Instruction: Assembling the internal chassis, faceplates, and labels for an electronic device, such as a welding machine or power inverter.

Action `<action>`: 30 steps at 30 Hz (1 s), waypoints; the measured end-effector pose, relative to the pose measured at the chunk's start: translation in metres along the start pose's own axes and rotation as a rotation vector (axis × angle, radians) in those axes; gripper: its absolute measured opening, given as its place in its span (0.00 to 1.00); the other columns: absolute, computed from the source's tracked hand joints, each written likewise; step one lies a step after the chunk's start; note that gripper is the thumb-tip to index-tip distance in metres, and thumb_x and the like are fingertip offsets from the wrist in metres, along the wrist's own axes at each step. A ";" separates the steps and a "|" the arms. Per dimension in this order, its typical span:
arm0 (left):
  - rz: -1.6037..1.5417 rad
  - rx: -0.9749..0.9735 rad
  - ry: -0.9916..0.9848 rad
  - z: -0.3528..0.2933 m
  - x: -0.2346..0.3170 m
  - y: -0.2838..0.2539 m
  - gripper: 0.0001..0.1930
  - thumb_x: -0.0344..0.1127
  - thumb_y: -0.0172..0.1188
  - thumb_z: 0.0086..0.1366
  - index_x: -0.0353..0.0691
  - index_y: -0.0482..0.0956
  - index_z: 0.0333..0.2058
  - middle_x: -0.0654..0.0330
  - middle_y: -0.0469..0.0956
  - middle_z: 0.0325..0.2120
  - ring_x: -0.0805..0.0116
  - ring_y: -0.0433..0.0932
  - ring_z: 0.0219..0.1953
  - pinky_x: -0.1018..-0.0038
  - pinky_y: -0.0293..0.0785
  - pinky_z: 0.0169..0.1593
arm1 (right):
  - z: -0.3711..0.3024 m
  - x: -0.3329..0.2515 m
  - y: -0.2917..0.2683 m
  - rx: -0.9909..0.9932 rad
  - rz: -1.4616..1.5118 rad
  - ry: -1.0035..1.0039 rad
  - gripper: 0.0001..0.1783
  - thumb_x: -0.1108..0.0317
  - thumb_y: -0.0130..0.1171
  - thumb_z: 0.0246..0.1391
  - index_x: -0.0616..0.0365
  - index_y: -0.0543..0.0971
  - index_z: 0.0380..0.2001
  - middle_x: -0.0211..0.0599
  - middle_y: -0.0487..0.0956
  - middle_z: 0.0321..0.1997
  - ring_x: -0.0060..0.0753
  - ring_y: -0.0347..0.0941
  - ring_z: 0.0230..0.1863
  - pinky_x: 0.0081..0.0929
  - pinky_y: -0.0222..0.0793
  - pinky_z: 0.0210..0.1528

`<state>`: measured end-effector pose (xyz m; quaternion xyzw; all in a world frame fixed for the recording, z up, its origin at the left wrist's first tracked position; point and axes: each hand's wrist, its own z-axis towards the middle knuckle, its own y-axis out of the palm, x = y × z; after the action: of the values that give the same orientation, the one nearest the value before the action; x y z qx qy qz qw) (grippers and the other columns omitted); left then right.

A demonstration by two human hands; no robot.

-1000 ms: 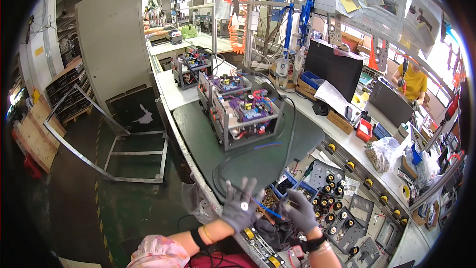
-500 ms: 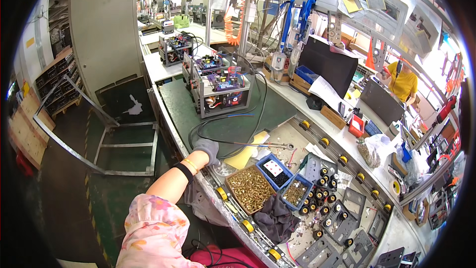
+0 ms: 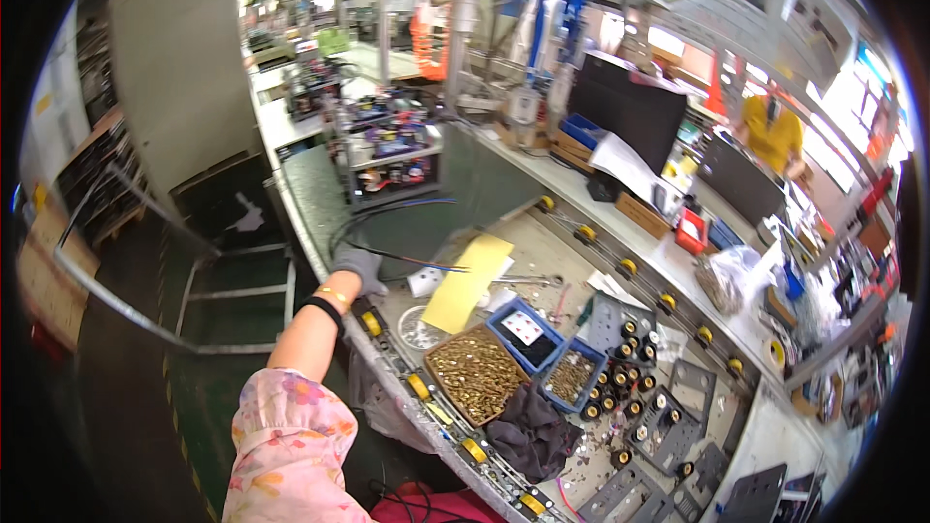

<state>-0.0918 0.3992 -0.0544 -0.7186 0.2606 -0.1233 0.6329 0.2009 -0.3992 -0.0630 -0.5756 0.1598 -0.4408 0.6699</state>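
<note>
My left hand [image 3: 357, 266], in a grey glove with a black wristband, reaches out to the front edge of the workbench [image 3: 387, 349]. It rests where the green mat [image 3: 334, 199] ends, and its fingers curl down so their grip is hidden. A black cable [image 3: 407, 257] runs right past the fingers. A yellow sheet [image 3: 470, 281] lies just right of the hand. My floral sleeve [image 3: 286, 446] fills the lower left. My right hand is out of view.
An open tray of brass screws [image 3: 475, 375], two blue bins [image 3: 528, 329] and a dark cloth [image 3: 531, 434] lie on the bench. Wire racks of assemblies [image 3: 392, 160] stand on the mat. A black monitor [image 3: 625, 107] and a person in yellow [image 3: 772, 131] are behind.
Both hands were over the small parts trays a second ago. My left hand has since moved left to the bench edge, and my right hand has left the view.
</note>
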 end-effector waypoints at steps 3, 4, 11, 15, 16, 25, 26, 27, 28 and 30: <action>-0.035 0.093 0.025 0.052 -0.018 0.043 0.26 0.55 0.62 0.50 0.48 0.77 0.46 0.55 0.77 0.45 0.52 0.76 0.45 0.58 0.71 0.47 | -0.020 0.029 0.019 0.160 0.152 -0.027 0.21 0.62 0.56 0.49 0.58 0.75 0.47 0.48 0.76 0.40 0.51 0.72 0.40 0.40 0.68 0.45; -0.084 0.274 0.094 0.052 -0.052 0.068 0.22 0.51 0.58 0.56 0.49 0.77 0.47 0.56 0.76 0.46 0.52 0.75 0.47 0.59 0.71 0.48 | 0.017 -0.015 -0.025 0.148 0.225 -0.017 0.21 0.62 0.51 0.50 0.58 0.74 0.47 0.48 0.74 0.36 0.54 0.69 0.36 0.44 0.66 0.39; 0.160 0.127 -0.023 0.012 0.082 -0.046 0.23 0.48 0.65 0.50 0.40 0.79 0.42 0.50 0.79 0.40 0.56 0.78 0.44 0.65 0.73 0.48 | 0.034 0.027 -0.062 0.455 0.043 0.289 0.16 0.71 0.58 0.44 0.55 0.76 0.40 0.40 0.73 0.36 0.46 0.70 0.38 0.39 0.66 0.38; -0.943 -0.312 0.876 -0.044 0.205 -0.044 0.22 0.48 0.61 0.55 0.38 0.77 0.43 0.55 0.80 0.32 0.65 0.78 0.34 0.71 0.72 0.42 | 0.050 0.055 -0.034 0.497 0.016 0.465 0.22 0.68 0.61 0.44 0.54 0.76 0.47 0.41 0.73 0.50 0.44 0.67 0.53 0.37 0.62 0.55; -0.930 -0.448 1.075 -0.063 0.257 -0.038 0.22 0.49 0.58 0.57 0.40 0.76 0.45 0.56 0.80 0.32 0.63 0.78 0.35 0.70 0.72 0.41 | 0.046 0.060 -0.028 0.449 0.078 0.497 0.23 0.69 0.61 0.44 0.54 0.76 0.48 0.42 0.72 0.54 0.46 0.64 0.57 0.38 0.59 0.59; -0.982 -1.268 0.977 -0.304 0.582 0.034 0.20 0.43 0.58 0.55 0.35 0.74 0.42 0.57 0.74 0.25 0.66 0.77 0.21 0.65 0.78 0.21 | 0.010 0.071 0.009 0.539 0.108 0.330 0.17 0.56 0.49 0.58 0.57 0.79 0.35 0.42 0.78 0.34 0.45 0.73 0.36 0.39 0.68 0.44; -0.941 -1.268 0.965 -0.321 0.602 0.037 0.19 0.42 0.59 0.54 0.36 0.75 0.42 0.54 0.76 0.27 0.62 0.78 0.23 0.65 0.78 0.22 | 0.008 0.069 0.009 0.584 0.148 0.397 0.20 0.54 0.46 0.60 0.59 0.79 0.32 0.42 0.79 0.33 0.45 0.73 0.37 0.39 0.67 0.46; -0.894 -1.274 0.954 -0.342 0.624 0.043 0.18 0.41 0.59 0.53 0.37 0.77 0.41 0.51 0.77 0.29 0.57 0.80 0.25 0.64 0.78 0.22 | 0.004 0.074 0.010 0.584 0.137 0.416 0.20 0.54 0.46 0.60 0.59 0.79 0.32 0.42 0.79 0.33 0.45 0.73 0.37 0.39 0.67 0.46; -0.933 -1.253 0.941 -0.349 0.688 0.112 0.18 0.41 0.59 0.53 0.37 0.77 0.41 0.51 0.77 0.29 0.57 0.80 0.25 0.64 0.78 0.22 | 0.015 0.064 0.006 0.667 0.144 0.353 0.22 0.52 0.45 0.60 0.59 0.80 0.31 0.42 0.79 0.32 0.46 0.73 0.37 0.39 0.67 0.46; -0.479 -0.650 1.337 -0.361 0.800 0.192 0.20 0.39 0.60 0.52 0.37 0.76 0.43 0.48 0.78 0.34 0.56 0.80 0.29 0.62 0.78 0.29 | 0.034 0.054 0.025 0.783 0.061 0.271 0.24 0.50 0.45 0.60 0.59 0.80 0.29 0.41 0.79 0.31 0.44 0.74 0.35 0.38 0.68 0.46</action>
<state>0.3500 -0.3424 -0.3028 -0.6778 0.4475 -0.5808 0.0552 0.2662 -0.4209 -0.0596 -0.2091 0.0835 -0.5200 0.8240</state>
